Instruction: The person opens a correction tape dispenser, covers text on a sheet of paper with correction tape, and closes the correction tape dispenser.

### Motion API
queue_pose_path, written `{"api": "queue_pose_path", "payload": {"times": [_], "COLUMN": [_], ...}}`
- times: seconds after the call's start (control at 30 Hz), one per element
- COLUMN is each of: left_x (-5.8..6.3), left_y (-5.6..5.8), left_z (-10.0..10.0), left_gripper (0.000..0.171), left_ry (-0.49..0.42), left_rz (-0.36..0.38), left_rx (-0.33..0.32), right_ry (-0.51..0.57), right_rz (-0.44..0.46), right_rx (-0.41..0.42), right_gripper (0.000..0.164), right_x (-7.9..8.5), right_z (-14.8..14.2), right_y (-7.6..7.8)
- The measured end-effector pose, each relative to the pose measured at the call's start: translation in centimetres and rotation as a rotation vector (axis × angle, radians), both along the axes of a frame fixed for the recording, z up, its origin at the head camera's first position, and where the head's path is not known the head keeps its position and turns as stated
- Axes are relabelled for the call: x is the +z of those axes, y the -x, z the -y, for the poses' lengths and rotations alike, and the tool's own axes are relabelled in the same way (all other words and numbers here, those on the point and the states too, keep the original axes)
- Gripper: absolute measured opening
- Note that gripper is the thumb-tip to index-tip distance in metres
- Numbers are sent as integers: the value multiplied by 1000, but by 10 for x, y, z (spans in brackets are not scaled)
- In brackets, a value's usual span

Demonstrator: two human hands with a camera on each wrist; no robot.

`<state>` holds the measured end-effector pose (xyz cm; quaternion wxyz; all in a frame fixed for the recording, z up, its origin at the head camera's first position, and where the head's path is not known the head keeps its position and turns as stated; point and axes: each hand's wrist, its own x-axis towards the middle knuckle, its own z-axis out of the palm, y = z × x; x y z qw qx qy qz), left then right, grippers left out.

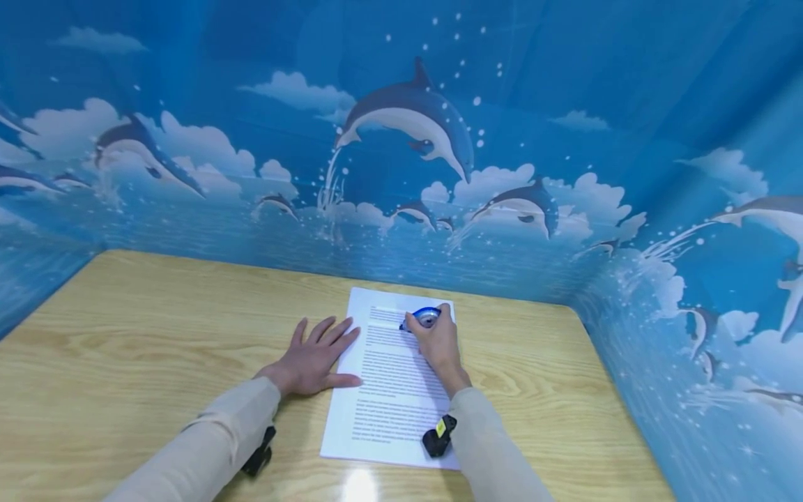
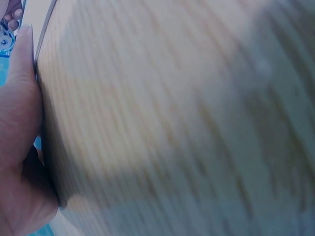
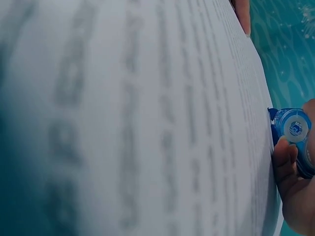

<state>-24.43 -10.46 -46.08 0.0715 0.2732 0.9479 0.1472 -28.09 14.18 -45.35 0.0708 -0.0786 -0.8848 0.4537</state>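
Observation:
A white sheet of printed paper (image 1: 341, 425) lies on the wooden table. My right hand (image 1: 440, 348) pinches a blue correction tape (image 1: 429, 316) between thumb and fingers, over the upper lines of text. In the right wrist view the tip of the correction tape (image 3: 290, 123) is right at the paper's surface. My left hand (image 1: 314, 364) lies flat with fingers spread, its fingertips and thumb at the sheet's left edge. The left wrist view shows the side of the left hand (image 2: 19, 123) against the tabletop.
The wooden table (image 1: 157, 328) reaches back to a blue curtain (image 1: 251, 237) printed with dolphins, which also closes off both sides. Small black cameras (image 1: 439, 439) sit at both wrists, the right one above the sheet's lower right corner.

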Motion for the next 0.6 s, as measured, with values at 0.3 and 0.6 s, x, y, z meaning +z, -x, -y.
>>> {"api": "queue_pose_path", "payload": {"times": [0.3,0.6], "left_x": [11,6], "left_y": [-5,-2], "left_z": [-1,0], "left_gripper": [88,90], "left_ry": [33,-1], "left_rz": [10,4], "left_rx": [-8,-10], "right_ry": [-58,-72], "right_rz": [20,29], "right_rx": [-20,-21], "right_gripper": [58,60], "right_x": [1,1], "right_z": [-9,-15], "right_y": [-1,-2]}}
